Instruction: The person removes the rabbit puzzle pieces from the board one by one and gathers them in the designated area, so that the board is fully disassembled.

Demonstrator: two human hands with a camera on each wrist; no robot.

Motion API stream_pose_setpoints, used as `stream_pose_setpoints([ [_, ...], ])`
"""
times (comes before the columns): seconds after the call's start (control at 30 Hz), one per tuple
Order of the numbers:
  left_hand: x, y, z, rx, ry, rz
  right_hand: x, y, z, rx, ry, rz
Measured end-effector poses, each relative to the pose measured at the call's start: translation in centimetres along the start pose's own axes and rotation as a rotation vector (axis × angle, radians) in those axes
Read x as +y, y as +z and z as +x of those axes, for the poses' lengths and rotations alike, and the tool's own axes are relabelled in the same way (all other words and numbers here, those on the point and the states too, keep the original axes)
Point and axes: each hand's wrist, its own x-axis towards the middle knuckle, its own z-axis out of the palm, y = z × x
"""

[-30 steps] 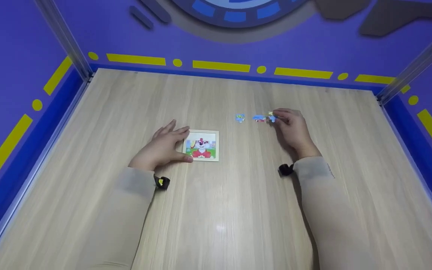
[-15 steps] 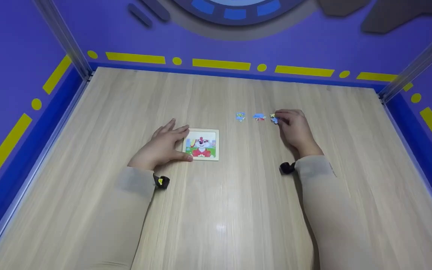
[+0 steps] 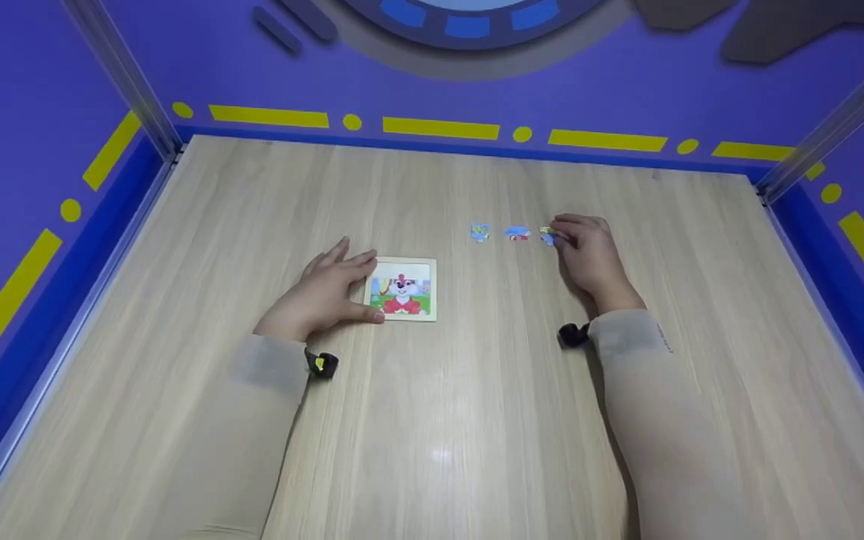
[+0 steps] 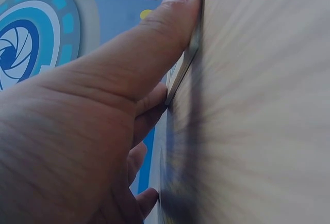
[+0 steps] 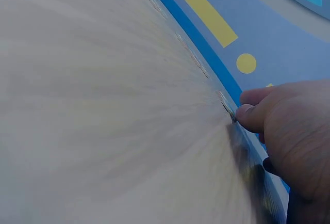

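A small square puzzle frame, partly filled with a cartoon animal picture, lies on the table; its upper strip is pale. My left hand holds it at the left side, thumb on the near corner and a finger at the far corner. In the left wrist view the thumb lies along the frame's edge. Farther right, my right hand pinches a blue and yellow jigsaw piece between thumb and fingertips, at the tabletop. The fingers partly cover that piece.
Two more jigsaw pieces lie left of the right hand: a blue and red one and a blue one with yellow-green. The wooden table is bounded by a purple-blue back wall and side walls.
The right hand has shifted slightly right with its jigsaw piece, widening the gap to the blue and red one. The left hand and puzzle frame have stayed in place.
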Motion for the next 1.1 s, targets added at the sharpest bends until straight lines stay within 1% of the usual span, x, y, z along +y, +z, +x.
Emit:
stream_pose_setpoints([
  [0.2, 0.1, -0.1, -0.1, -0.001, 0.007, -0.005, -0.4, 0.0, -0.1, 0.050, -0.002, 0.061],
  [0.37, 0.2, -0.2, 0.0, -0.002, 0.024, 0.006, -1.2, 0.2, -0.2, 0.096, -0.006, 0.118],
  [0.5, 0.1, -0.1, 0.0, 0.006, 0.035, 0.009, -2.3, 0.5, -0.2, 0.125, -0.042, 0.200],
  [0.63, 0.1, -0.2, -0.1, 0.013, 0.036, 0.007, -3.8, 1.3, -0.4, 0.120, -0.083, 0.285],
  [0.7, 0.1, -0.3, -0.2, 0.012, 0.033, 0.008, -4.8, 1.9, -0.6, 0.102, -0.098, 0.324],
  [0.83, 0.2, -0.3, -0.2, 0.013, 0.035, 0.012, -7.4, 2.9, -1.2, 0.035, -0.115, 0.393],
  [1.03, 0.1, -0.1, 0.1, 0.009, 0.045, 0.013, -11.7, 4.7, -2.2, -0.132, -0.148, 0.415],
  [1.1, 0.0, -0.2, 0.0, 0.008, 0.045, 0.015, -13.3, 5.5, -2.4, -0.175, -0.155, 0.423],
])
